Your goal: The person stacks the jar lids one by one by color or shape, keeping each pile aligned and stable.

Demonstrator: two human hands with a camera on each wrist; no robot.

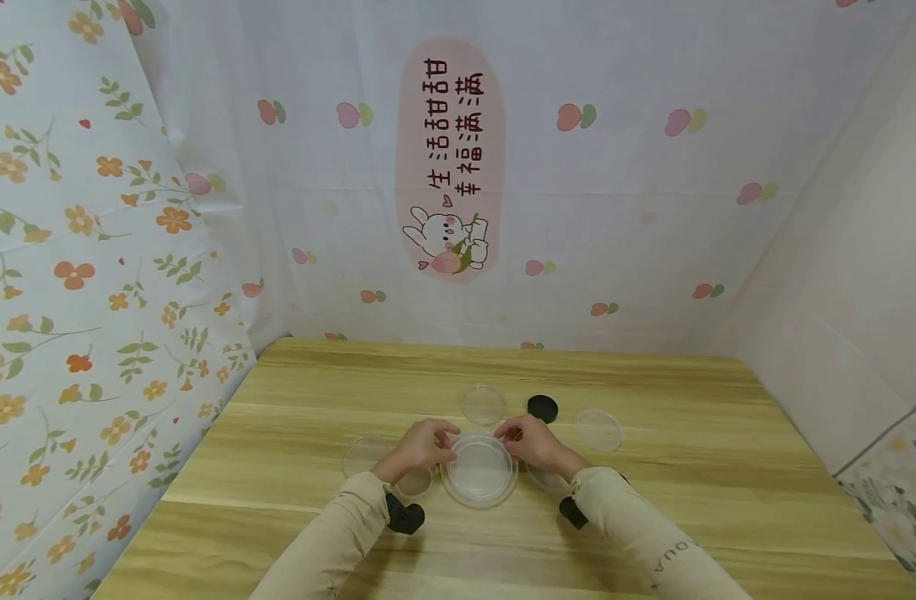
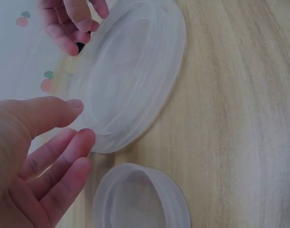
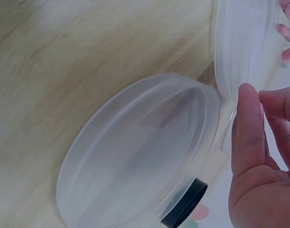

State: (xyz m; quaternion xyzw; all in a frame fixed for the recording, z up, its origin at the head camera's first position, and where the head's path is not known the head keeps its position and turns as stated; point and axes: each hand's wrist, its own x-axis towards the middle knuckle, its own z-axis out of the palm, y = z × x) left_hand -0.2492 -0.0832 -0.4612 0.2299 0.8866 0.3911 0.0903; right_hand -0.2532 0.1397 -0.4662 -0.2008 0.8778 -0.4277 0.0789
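A large clear round plastic lid [image 1: 479, 471] lies on the table between the two hands, with more than one ring visible, perhaps stacked pieces. My left hand [image 1: 422, 446] is at its left rim; in the left wrist view its thumb and fingers [image 2: 64, 185] are apart, with nothing between them. On the opposite rim is my right hand [image 1: 531, 442], its fingertips close to or touching the edge in the right wrist view. A small clear lid [image 2: 178, 204] lies beside the left hand. Below the right hand lies another clear lid [image 3: 130, 156], partly hidden in the head view.
Farther back lie a clear round lid [image 1: 483, 404], a black round lid [image 1: 543, 408] and another clear lid [image 1: 599, 429]. A further clear lid [image 1: 362, 454] lies left of the left hand. The wooden table [image 1: 690, 517] meets a patterned cloth [image 1: 623, 225] behind.
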